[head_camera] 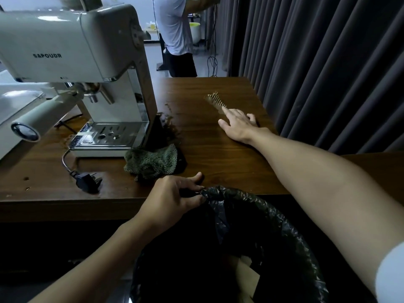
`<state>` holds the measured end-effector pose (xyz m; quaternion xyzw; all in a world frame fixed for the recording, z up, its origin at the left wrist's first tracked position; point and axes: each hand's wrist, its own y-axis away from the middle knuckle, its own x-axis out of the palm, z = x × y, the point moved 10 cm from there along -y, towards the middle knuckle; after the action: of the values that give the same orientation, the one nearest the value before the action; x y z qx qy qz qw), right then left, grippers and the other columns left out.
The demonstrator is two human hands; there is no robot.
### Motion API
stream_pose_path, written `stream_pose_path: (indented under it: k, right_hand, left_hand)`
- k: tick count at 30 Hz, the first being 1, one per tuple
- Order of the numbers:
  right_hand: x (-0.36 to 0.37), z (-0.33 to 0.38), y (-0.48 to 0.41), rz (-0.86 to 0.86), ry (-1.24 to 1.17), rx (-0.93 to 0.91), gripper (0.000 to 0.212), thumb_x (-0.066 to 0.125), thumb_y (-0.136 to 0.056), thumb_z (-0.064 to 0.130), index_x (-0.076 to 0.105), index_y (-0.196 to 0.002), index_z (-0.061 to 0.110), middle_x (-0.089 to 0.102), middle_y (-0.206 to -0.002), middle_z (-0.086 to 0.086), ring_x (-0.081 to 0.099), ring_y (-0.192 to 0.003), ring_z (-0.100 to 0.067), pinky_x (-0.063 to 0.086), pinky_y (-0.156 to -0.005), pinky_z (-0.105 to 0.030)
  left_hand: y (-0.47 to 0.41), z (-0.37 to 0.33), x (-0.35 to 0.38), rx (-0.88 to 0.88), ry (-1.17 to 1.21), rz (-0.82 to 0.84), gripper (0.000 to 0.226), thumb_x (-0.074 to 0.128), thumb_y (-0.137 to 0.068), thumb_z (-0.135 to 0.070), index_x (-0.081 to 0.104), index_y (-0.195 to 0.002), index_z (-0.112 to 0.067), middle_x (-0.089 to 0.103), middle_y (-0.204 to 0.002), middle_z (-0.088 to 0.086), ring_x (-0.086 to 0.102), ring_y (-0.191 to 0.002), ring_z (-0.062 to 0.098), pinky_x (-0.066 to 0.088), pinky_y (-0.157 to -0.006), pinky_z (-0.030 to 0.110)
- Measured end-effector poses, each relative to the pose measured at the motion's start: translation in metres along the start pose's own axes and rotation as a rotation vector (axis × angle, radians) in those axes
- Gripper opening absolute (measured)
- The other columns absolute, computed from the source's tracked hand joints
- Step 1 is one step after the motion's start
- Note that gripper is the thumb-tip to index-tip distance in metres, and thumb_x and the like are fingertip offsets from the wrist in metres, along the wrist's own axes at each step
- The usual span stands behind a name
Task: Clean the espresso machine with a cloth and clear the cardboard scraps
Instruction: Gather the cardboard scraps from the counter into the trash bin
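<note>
You're in an office-like workroom: grey floor-length curtains (317, 62) close off the right, and far off a person (175, 29) stands among hanging cables (213, 57).

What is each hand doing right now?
Left hand: gripping the black plastic bin liner.
Right hand: open, fingertip at the brown corrugated cardboard scrap.

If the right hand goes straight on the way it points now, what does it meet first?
Probably the cardboard scrap on the table: the right hand points its index finger at the scrap's near end, touching or almost; I cannot tell which.
</note>
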<state>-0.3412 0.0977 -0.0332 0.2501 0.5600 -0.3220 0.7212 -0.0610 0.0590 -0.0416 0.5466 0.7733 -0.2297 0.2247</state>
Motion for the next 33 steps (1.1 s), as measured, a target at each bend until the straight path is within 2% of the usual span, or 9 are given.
stream_pose_path:
  k: [4,10,14,17,19,24,26,30,33]
  right_hand:
    - [0.001,0.001,0.004,0.057,0.056,-0.017,0.062,0.023,-0.098,0.057,0.025,-0.152,0.027,0.017,-0.159,0.002,0.007,-0.148,-0.019,0.006,-0.117,-0.054]
    - [0.006,0.023,-0.004,0.078,-0.019,-0.099,0.064,0.027,-0.100,0.053,0.004,-0.155,0.030,-0.001,-0.164,0.005,-0.003,-0.150,-0.013,0.003,-0.120,-0.046]
    - [0.004,0.023,-0.003,0.044,0.003,-0.065,0.062,0.029,-0.100,0.052,0.014,-0.154,0.027,0.016,-0.161,0.000,0.009,-0.149,-0.019,0.009,-0.118,-0.050]
    - [-0.010,0.026,0.009,-0.065,0.022,-0.082,0.052,0.032,-0.099,0.052,0.042,-0.140,0.023,0.033,-0.144,-0.005,0.026,-0.137,-0.026,0.021,-0.110,-0.048]
    - [-0.010,0.022,0.018,-0.057,-0.006,-0.075,0.046,0.032,-0.098,0.052,0.054,-0.128,0.024,0.035,-0.136,-0.005,0.030,-0.130,-0.026,0.023,-0.108,-0.047]
    - [-0.015,0.014,0.042,-0.109,-0.093,-0.078,0.023,0.044,-0.098,0.044,0.056,-0.105,0.025,0.054,-0.120,-0.005,0.048,-0.116,-0.027,0.030,-0.101,-0.047]
    - [-0.018,0.008,0.052,-0.144,-0.126,-0.039,0.018,0.055,-0.093,0.042,0.053,-0.101,0.026,0.052,-0.115,-0.003,0.047,-0.112,-0.024,0.031,-0.100,-0.047]
    - [-0.021,0.001,0.082,-0.019,-0.357,0.074,0.051,0.071,-0.081,0.039,0.044,-0.122,0.022,0.047,-0.117,0.000,0.045,-0.109,-0.017,0.038,-0.099,-0.040]
    - [-0.034,0.000,0.117,0.021,-0.436,0.102,0.026,0.068,-0.086,0.027,0.062,-0.108,0.015,0.065,-0.104,-0.002,0.061,-0.096,-0.020,0.050,-0.082,-0.035]
  left_hand:
    - [0.000,-0.001,-0.001,-0.001,-0.001,-0.007,0.031,0.084,-0.080,-0.020,0.078,-0.111,-0.017,0.060,-0.137,-0.013,0.052,-0.116,-0.017,0.040,-0.089,-0.001]
    - [-0.001,-0.001,-0.001,0.000,-0.010,-0.014,0.032,0.084,-0.080,-0.019,0.078,-0.111,-0.016,0.060,-0.136,-0.013,0.054,-0.118,-0.012,0.042,-0.091,0.001]
    - [-0.001,0.000,0.000,-0.007,0.002,-0.024,0.030,0.084,-0.080,-0.018,0.078,-0.109,-0.016,0.062,-0.134,-0.012,0.055,-0.118,-0.011,0.042,-0.093,0.002]
    - [-0.002,-0.001,-0.001,-0.012,-0.011,-0.027,0.031,0.085,-0.079,-0.019,0.078,-0.109,-0.015,0.063,-0.133,-0.013,0.054,-0.119,-0.011,0.043,-0.099,0.006]
    - [-0.002,-0.002,-0.001,-0.011,-0.009,-0.023,0.031,0.085,-0.079,-0.018,0.078,-0.108,-0.014,0.063,-0.133,-0.011,0.054,-0.119,-0.011,0.042,-0.098,0.005]
    - [-0.003,-0.002,-0.001,-0.013,-0.003,-0.028,0.029,0.085,-0.078,-0.017,0.079,-0.106,-0.014,0.065,-0.132,-0.006,0.056,-0.117,-0.009,0.042,-0.098,0.007]
    - [-0.003,-0.004,-0.001,-0.015,-0.007,-0.030,0.028,0.085,-0.077,-0.018,0.079,-0.104,-0.015,0.065,-0.131,-0.006,0.057,-0.117,-0.008,0.043,-0.098,0.008]
    - [-0.002,-0.008,-0.003,-0.009,-0.042,-0.033,0.029,0.085,-0.078,-0.018,0.079,-0.106,-0.013,0.066,-0.131,-0.005,0.058,-0.116,-0.007,0.042,-0.093,0.003]
    - [-0.002,-0.012,-0.002,0.015,-0.056,-0.002,0.031,0.083,-0.080,-0.019,0.078,-0.110,-0.013,0.063,-0.135,-0.004,0.057,-0.119,-0.003,0.044,-0.092,0.005]
